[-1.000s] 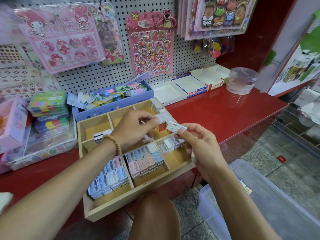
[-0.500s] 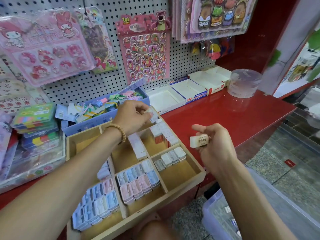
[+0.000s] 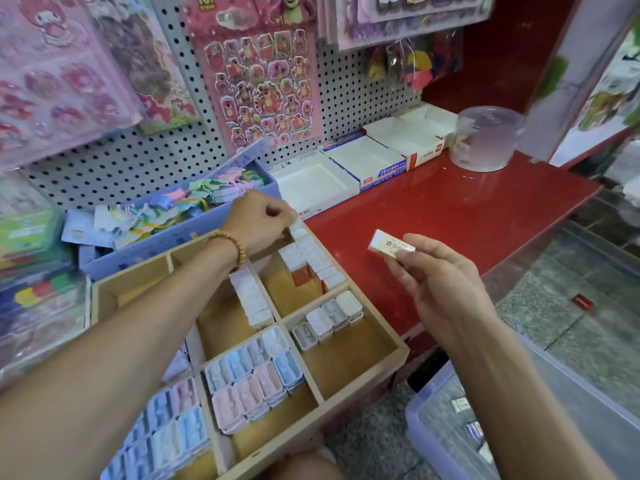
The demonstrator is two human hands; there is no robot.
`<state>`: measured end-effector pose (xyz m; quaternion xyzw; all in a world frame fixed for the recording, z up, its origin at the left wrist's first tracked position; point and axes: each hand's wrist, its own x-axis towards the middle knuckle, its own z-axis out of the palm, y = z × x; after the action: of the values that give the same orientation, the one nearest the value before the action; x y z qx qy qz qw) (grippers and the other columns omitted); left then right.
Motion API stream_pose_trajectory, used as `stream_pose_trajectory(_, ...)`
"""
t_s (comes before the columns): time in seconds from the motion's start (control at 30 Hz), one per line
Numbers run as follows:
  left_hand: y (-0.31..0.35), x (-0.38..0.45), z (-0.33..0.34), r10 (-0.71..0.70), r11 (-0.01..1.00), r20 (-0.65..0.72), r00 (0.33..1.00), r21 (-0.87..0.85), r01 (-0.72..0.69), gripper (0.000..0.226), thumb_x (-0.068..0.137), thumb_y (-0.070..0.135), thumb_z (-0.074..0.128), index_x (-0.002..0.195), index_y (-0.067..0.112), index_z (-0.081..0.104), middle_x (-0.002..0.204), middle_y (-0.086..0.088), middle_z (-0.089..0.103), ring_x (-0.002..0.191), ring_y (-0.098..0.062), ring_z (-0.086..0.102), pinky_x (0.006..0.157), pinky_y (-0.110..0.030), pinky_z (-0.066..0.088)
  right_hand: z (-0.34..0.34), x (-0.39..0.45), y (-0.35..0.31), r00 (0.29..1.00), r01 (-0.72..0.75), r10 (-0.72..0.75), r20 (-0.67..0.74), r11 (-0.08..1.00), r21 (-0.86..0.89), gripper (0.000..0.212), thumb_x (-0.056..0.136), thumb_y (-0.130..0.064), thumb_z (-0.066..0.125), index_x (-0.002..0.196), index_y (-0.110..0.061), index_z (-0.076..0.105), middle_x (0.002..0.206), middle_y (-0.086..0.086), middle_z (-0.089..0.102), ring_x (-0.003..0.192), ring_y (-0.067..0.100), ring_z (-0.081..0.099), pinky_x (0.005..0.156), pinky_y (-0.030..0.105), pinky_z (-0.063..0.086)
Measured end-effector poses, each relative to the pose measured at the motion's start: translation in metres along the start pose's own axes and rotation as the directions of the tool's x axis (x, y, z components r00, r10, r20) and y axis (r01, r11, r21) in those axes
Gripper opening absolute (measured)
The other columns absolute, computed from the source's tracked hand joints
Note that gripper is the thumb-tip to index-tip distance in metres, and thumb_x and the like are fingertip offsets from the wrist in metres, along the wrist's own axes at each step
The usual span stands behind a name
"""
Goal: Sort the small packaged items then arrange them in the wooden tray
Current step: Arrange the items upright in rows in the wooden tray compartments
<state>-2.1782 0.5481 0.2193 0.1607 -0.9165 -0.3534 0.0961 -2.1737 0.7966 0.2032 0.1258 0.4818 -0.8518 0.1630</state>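
Your left hand [image 3: 258, 221] is up at the far right corner of the wooden tray [image 3: 367, 388], and its fingers are curled around one small white pack [image 3: 297, 225] at the top of the row of white packs [image 3: 317, 258] that runs along the tray's right wall. Your right hand [image 3: 438, 284] is out over the red shelf [image 3: 433, 209], off to the right of the tray, and it pinches a white eraser pack [image 3: 389, 244] between thumb and fingers. It looks like you are filling up that row, so do it one pack at a time. Push the pack in your left hand down until it sits flat and snug against the one next to it. Be gentle, because the packs stand close together and a hard push could tip the row over. Turn the pack in your right hand so it faces the same way as the others before you bring it over. Keep it away from the pink and blue cases [image 3: 252, 374] in the near part and the little white cases [image 3: 327, 318] in the part beside them, as those are other kinds. Some more packs seem to lie in the clear bin [image 3: 450, 410] by your knee, but they are too blurry to name.
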Motion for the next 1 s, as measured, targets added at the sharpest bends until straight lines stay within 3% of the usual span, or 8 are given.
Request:
stream_pose_trajectory(0.23,-0.009,0.001,0.003,-0.025,0.998,0.020,0.999,-0.049,0.026,0.008,0.083,0.009,0.074,0.078,0.015,0.073,0.067,0.000,0.064,0.060,-0.007,0.058,0.065,-0.017,0.049,0.007,-0.004,0.000,0.999,0.003,0.000,0.048,0.998,-0.064,0.020,0.085,0.012,0.066,0.103,0.004,0.066,0.087,0.017,0.073,0.072,0.023,0.073,0.067,0.024,0.062)
stream_pose_trajectory(0.33,-0.006,-0.002,0.003,-0.013,1.000,-0.001,1.000,0.017,0.013,0.012,0.084,0.012,0.074,0.075,0.020,0.071,0.070,0.004,0.065,0.068,-0.010,0.060,0.071,-0.022,0.050,0.010,-0.011,-0.002,0.995,0.018,-0.008,0.095,0.993,-0.113,0.020,0.085,0.010,0.067,0.104,0.002,0.066,0.078,0.014,0.074,0.065,0.017,0.070,0.059,0.020,0.059)
stream_pose_trajectory(0.43,0.010,-0.016,-0.002,0.043,0.997,-0.118,0.992,0.063,-0.036,0.015,0.089,0.016,0.067,0.075,0.019,0.070,0.070,0.011,0.066,0.075,-0.010,0.065,0.072,-0.021,0.050,0.011,-0.019,-0.004,0.990,0.042,-0.022,0.142,0.990,-0.134,0.022,0.084,0.008,0.069,0.105,0.002,0.066,0.082,0.017,0.075,0.066,0.017,0.070,0.056,0.019,0.056)
stream_pose_trajectory(0.5,0.026,-0.031,-0.007,0.042,0.994,-0.103,0.994,-0.098,-0.052,0.018,0.093,0.020,0.063,0.078,0.014,0.071,0.073,0.003,0.069,0.073,-0.016,0.069,0.071,-0.028,0.054,0.014,-0.027,-0.005,0.983,0.057,-0.032,0.181,0.989,-0.135,0.023,0.083,0.007,0.069,0.105,0.002,0.066,0.086,0.018,0.075,0.069,0.019,0.071,0.059,0.020,0.056)
stream_pose_trajectory(0.57,0.045,-0.054,-0.015,0.031,0.946,0.042,0.999,-0.324,-0.016,0.017,0.094,0.022,0.062,0.088,0.009,0.071,0.081,-0.008,0.072,0.071,-0.022,0.072,0.065,-0.031,0.057,0.018,-0.035,-0.006,0.974,0.070,-0.045,0.224,0.992,-0.106,0.021,0.083,0.008,0.068,0.103,0.001,0.066,0.087,0.019,0.074,0.069,0.020,0.071,0.061,0.020,0.056)
stream_pose_trajectory(0.67,0.062,-0.086,-0.027,0.111,0.880,0.192,0.975,-0.475,-0.007,0.014,0.087,0.010,0.069,0.100,0.003,0.070,0.088,-0.013,0.074,0.072,-0.027,0.072,0.057,-0.029,0.055,0.028,-0.050,-0.004,0.956,0.085,-0.061,0.286,0.994,-0.074,0.017,0.083,0.009,0.068,0.096,-0.002,0.067,0.085,0.017,0.073,0.071,0.022,0.072,0.065,0.021,0.058)
stream_pose_trajectory(0.83,0.067,-0.115,-0.054,0.113,0.824,0.146,0.983,-0.566,-0.011,0.018,0.081,-0.009,0.068,0.094,0.003,0.068,0.074,-0.007,0.072,0.059,-0.016,0.068,0.054,-0.022,0.056,0.045,-0.075,0.000,0.930,0.186,-0.107,0.351,0.962,-0.201,0.014,0.083,0.006,0.071,0.093,-0.003,0.068,0.078,0.014,0.073,0.066,0.019,0.070,0.059,0.021,0.054)
stream_pose_trajectory(1.0,0.058,-0.137,-0.079,0.088,0.863,0.092,0.992,-0.505,-0.030,0.018,0.082,-0.010,0.067,0.096,0.001,0.068,0.067,-0.001,0.069,0.058,-0.017,0.069,0.057,-0.025,0.058,0.054,-0.091,0.015,0.911,0.313,-0.152,0.385,0.861,-0.401,0.008,0.087,0.001,0.072,0.093,0.002,0.069,0.083,0.030,0.069,0.068,0.026,0.060,0.054,0.024,0.049)
